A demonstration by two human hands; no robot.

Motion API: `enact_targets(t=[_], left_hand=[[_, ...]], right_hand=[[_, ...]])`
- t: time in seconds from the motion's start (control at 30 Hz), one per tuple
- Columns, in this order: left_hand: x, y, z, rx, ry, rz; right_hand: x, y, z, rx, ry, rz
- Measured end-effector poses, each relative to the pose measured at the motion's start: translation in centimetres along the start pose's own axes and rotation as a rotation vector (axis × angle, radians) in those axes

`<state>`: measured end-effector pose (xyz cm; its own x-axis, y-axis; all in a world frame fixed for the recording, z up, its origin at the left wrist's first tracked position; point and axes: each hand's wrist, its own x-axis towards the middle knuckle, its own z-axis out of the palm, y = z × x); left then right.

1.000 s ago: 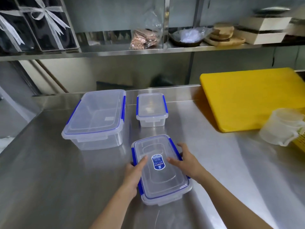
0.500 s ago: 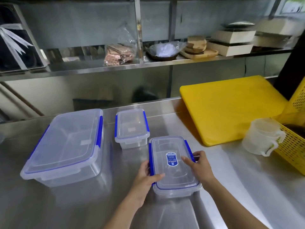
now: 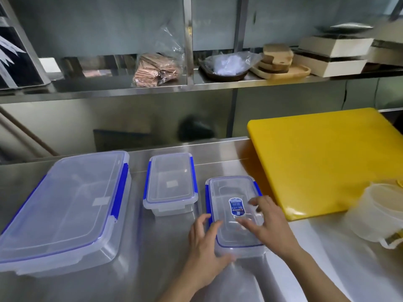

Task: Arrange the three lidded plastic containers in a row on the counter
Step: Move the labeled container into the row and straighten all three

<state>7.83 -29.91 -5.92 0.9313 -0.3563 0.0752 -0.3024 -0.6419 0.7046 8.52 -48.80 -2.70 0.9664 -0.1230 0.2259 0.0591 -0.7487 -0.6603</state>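
Tabletop: we see a stainless steel tabletop (image 3: 165,269) carrying three clear lidded containers with blue latches, lined up roughly side by side toward its back edge.
Large container: the large container (image 3: 65,210) sits nearest the left edge, lid on, and runs closer to the front than the other two.
Small container: the small container (image 3: 170,182) stands just right of the large one, near the back edge, with a clear gap on both sides.
Labelled container: the labelled container (image 3: 231,190) sits right of the small one and slightly nearer the front, a blue sticker on its lid, its right side close to the cutting board.
Left hand: our left hand (image 3: 205,256) lies against the labelled container's near left corner, thumb on the lid edge, fingers spread along the side; the grip is loose and apart, not clamped.
Right hand: our right hand (image 3: 268,227) rests over the lid's near right part, fingers fanned and blurred, grip apart; whether the fingertips press the lid we cannot tell.
Cutting board: a yellow cutting board (image 3: 322,158) lies at the right, reaching the back edge.
Jug: a translucent plastic jug (image 3: 377,212) stands at the right edge, overlapping the board's near corner.
Shelf: a metal shelf (image 3: 152,89) above holds bagged items, wooden boards and boxes.
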Motion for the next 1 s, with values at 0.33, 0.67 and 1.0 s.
enact_targets(t=[0.33, 0.67, 1.0], left_hand=[[3.9, -0.1, 0.5, 0.284, 0.205, 0.100], [10.5, -1.3, 1.2, 0.386, -0.103, -0.049], [10.9, -0.1, 1.0, 0.368, -0.030, -0.090]], right_hand=[[4.6, 1.5, -0.6, -0.409, -0.511, -0.235], [9.7, 3.1, 0.9, -0.363, -0.443, -0.270], [8.9, 4.2, 1.8, -0.542, -0.369, -0.284]])
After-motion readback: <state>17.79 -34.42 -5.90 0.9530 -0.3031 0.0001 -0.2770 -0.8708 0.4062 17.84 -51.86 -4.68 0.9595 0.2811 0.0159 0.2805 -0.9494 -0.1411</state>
